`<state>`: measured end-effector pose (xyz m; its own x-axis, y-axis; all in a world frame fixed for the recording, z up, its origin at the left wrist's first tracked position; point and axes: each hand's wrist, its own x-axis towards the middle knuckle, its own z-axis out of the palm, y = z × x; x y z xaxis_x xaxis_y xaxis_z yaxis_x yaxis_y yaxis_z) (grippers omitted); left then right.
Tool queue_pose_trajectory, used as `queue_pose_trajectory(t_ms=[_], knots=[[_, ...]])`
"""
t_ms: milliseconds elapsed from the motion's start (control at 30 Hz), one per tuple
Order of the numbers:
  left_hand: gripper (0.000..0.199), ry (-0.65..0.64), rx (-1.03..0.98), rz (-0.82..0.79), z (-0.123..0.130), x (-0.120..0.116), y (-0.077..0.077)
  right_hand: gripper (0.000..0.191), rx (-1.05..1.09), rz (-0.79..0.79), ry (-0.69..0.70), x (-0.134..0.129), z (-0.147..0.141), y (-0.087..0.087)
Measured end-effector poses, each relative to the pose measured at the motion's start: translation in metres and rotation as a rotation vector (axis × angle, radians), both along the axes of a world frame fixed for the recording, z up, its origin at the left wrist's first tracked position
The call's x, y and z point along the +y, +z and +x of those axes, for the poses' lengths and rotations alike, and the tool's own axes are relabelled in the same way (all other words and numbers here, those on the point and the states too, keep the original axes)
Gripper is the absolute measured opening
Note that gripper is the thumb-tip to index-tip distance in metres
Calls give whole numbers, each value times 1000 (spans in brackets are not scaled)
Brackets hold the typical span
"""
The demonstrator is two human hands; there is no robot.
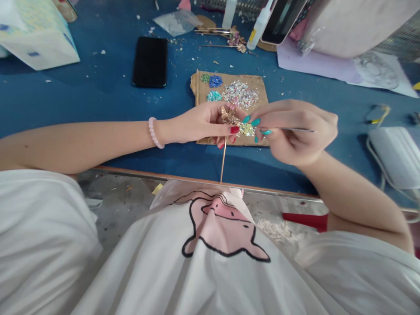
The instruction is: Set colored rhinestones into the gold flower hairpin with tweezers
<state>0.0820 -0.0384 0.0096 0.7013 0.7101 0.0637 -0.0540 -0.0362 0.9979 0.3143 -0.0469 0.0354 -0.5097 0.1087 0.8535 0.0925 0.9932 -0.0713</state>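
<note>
My left hand [200, 122], with red nails, is closed on a gold hairpin [223, 162]; the ornate head shows between the fingers and the thin stick points down toward the table edge. My right hand [295, 127], with teal nails, pinches a thin metal tool [300, 129], its fingertips close beside the hairpin's head. The tool's tip is hidden by the fingers. Under both hands lies a cardboard piece [259, 85] bearing small piles of green chips [205, 78], blue chips [215, 81], turquoise chips [214, 96], clear iridescent chips [240, 93] and yellow chips [246, 129].
A black phone [150, 62] lies on the blue table [108, 96], with a tissue box [39, 35] at the left. Behind the cardboard are more hairpins [218, 31], a plastic bag [177, 22] and a glue bottle [259, 27]. A white adapter [395, 155] with a cable sits at the right.
</note>
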Motion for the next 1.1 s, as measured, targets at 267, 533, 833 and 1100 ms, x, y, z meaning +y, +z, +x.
queue_pose_trajectory(t_ms=[267, 533, 833, 1100], knots=[[57, -30, -27, 6, -1, 3, -3, 24, -10, 15, -55, 0, -1, 3], [58, -71, -44, 16, -1, 3, -3, 16, -180, -102, -8, 9, 8, 13], [63, -54, -32, 16, -1, 7, -12, 16, -157, -111, -36, -3, 10, 18], [70, 38, 6, -68, -1, -2, -6, 18, -149, -140, -94, -4, 16, 11]])
